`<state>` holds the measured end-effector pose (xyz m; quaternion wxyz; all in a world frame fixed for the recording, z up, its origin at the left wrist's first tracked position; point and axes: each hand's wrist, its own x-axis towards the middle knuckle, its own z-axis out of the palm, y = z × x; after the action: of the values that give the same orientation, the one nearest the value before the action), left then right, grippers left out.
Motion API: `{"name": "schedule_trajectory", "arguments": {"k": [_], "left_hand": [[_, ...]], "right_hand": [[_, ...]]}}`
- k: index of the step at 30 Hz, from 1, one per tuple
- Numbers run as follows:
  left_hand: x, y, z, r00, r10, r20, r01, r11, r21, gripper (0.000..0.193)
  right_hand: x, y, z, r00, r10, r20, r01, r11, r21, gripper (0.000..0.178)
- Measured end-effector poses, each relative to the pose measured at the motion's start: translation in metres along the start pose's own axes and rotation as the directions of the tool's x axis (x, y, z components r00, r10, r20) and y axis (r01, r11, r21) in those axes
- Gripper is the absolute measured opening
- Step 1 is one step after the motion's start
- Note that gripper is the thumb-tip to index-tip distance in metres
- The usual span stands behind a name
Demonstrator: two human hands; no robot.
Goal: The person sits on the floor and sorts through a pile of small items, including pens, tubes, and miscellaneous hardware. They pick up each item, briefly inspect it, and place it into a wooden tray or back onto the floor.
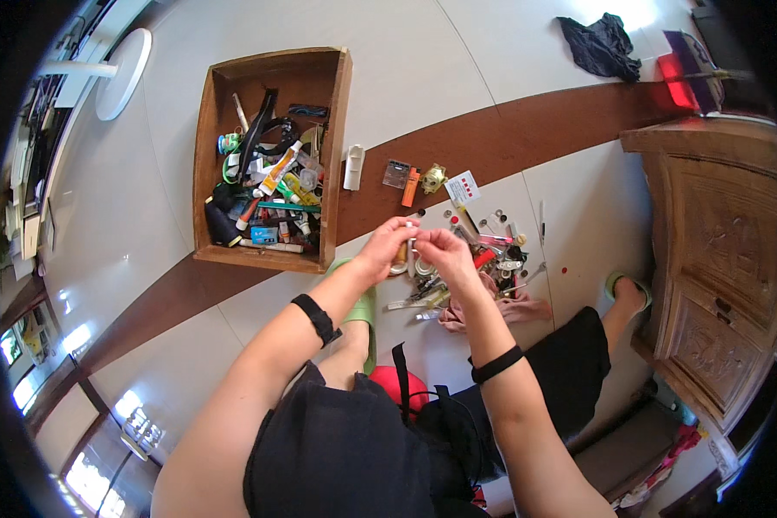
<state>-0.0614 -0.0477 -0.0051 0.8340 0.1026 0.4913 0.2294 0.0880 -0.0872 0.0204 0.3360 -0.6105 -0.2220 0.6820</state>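
Observation:
My left hand (pixel 388 248) and my right hand (pixel 445 252) meet over a heap of small odds and ends (pixel 492 259) on the floor. The fingers of both are closed in a pinch. A tiny whitish thing shows at their tips, too small to name. Beneath and to the right of my hands lie pens, round caps, a red piece and a crumpled pink cloth (pixel 527 307). Just beyond the heap are an orange lighter (pixel 411 187), a clear small case (pixel 396 173), a gold-coloured trinket (pixel 434 179) and a white printed card (pixel 463 187).
A wooden drawer (pixel 344 129) full of tubes, black thread spools and tools stands on the floor to the left. Beside it lies a white plastic piece (pixel 354 167). A carved wooden cabinet (pixel 708 259) is at the right. A black cloth (pixel 600 45) lies far right.

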Motion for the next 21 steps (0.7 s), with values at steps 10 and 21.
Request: {"name": "schedule_trajectory", "arguments": {"k": [10, 21], "left_hand": [[-0.024, 0.014, -0.036, 0.970, -0.051, -0.237, 0.051, 0.999, -0.006, 0.019], [-0.017, 0.018, -0.028, 0.988, 0.011, -0.152, -0.013, 1.000, -0.016, 0.027]], "right_hand": [[0.101, -0.044, 0.036, 0.878, -0.406, -0.254, -0.087, 0.387, -0.918, 0.052], [0.047, 0.006, 0.005, 0.952, 0.090, -0.293, -0.063, 0.993, 0.101, 0.016]]}}
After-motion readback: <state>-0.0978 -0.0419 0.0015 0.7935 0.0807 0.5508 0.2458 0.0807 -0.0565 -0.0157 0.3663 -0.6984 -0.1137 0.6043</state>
